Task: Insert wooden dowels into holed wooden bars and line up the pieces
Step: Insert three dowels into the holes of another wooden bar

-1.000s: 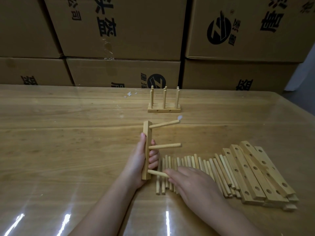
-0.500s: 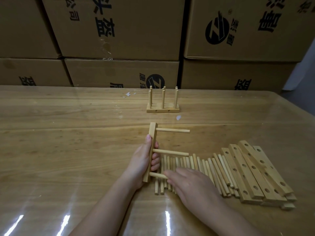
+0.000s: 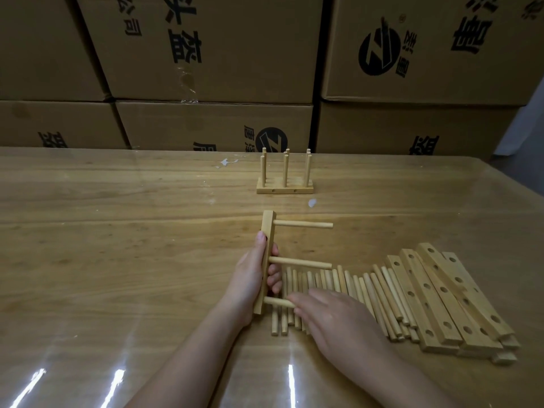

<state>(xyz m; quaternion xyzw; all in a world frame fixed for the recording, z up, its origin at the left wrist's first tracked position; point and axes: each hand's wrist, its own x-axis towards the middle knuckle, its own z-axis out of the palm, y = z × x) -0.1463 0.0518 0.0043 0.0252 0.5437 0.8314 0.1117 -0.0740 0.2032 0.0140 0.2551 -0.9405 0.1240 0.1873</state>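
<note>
Wooden bar (image 3: 268, 228) gripped by left hand (image 3: 249, 279); right hand (image 3: 332, 316) touches lowest dowel (image 3: 278, 302).

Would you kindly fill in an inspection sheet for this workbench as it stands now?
Surface: wooden table, glossy, with light glare at the near edge.
Job's things: bar with three dowels, held on edge; loose dowels in a row; holed bars piled at right; assembled pieces standing at the back.
Clutter: white scraps near the assembled pieces.
Hands: left hand grips the bar; right hand lies flat, fingertips at the lowest dowel.
Cables: nothing seen.
Surroundings: stacked cardboard boxes behind the table.
</note>
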